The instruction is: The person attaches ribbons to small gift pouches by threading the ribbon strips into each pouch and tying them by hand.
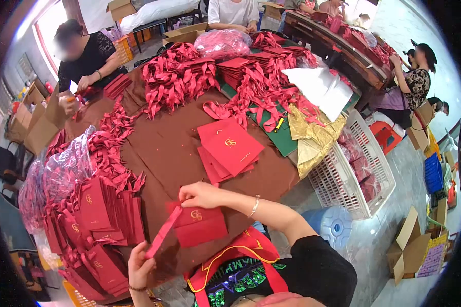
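A red bag with a gold emblem (pixel 202 230) lies on the brown tabletop (pixel 164 138) close to my body. My right hand (pixel 200 195) is above its upper edge, fingers closed on the upper end of a red ribbon (pixel 164 231). Lower left, my left hand (pixel 140 263) pinches the ribbon's other end, so the ribbon runs slanting between both hands. Beyond my right hand sits a small loose pile of flat red bags (pixel 233 148). Stacks of red bags with ribbons (pixel 95 210) stand to the left of my hands.
Ribboned bags (pixel 179 77) heap at the table's far side, near white paper (pixel 320 89) and gold wrapping (pixel 312 140). Right of the table are a white crate (pixel 338 179) and a blue stool (pixel 330 225). A person (pixel 89 56) works at the far left; others sit farther back.
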A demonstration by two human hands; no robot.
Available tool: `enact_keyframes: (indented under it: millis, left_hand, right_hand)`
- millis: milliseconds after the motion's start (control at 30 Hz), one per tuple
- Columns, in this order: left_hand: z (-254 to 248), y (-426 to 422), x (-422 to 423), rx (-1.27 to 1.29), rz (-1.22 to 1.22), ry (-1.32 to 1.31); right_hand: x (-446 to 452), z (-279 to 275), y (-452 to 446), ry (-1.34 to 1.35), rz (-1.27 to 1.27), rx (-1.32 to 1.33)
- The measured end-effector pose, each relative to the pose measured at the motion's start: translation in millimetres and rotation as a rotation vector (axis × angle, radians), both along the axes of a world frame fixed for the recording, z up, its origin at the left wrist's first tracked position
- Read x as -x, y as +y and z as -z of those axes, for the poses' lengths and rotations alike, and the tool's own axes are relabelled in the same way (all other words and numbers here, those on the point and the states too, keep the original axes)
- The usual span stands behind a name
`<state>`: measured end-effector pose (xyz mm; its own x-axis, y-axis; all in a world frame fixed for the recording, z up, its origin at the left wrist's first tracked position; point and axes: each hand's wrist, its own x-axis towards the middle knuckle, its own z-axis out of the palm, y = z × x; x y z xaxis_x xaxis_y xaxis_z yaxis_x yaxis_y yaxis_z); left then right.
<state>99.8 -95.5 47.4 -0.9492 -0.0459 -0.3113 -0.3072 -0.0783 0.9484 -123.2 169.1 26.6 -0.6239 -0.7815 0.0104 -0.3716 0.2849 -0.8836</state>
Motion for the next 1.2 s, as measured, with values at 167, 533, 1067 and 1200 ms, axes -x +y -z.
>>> enact_keyframes:
  millis: [167,533,1067,1200]
  left_hand:
    - [-6.2,7.8,-3.4,-0.624,-0.058,0.419]
    - [-6.5,41.2,65.1,0.719,-0.096,0.451]
    - [57.5,114.2,88.1,1.154,-0.025,0.436]
    - [66.5,120.0,86.6,1.301,-0.099,0.521]
  right_hand:
    - [-21.9,21.0,-34.8,0.064,-0.142,-0.106]
    - [-46.0,-3.4,-26.3,0.867,0.041,-0.205]
    - [-57.9,21.4,12.8,0.498,0.123,-0.267]
    - [-54.2,13.6,11.6,0.386,0.064,-0.306]
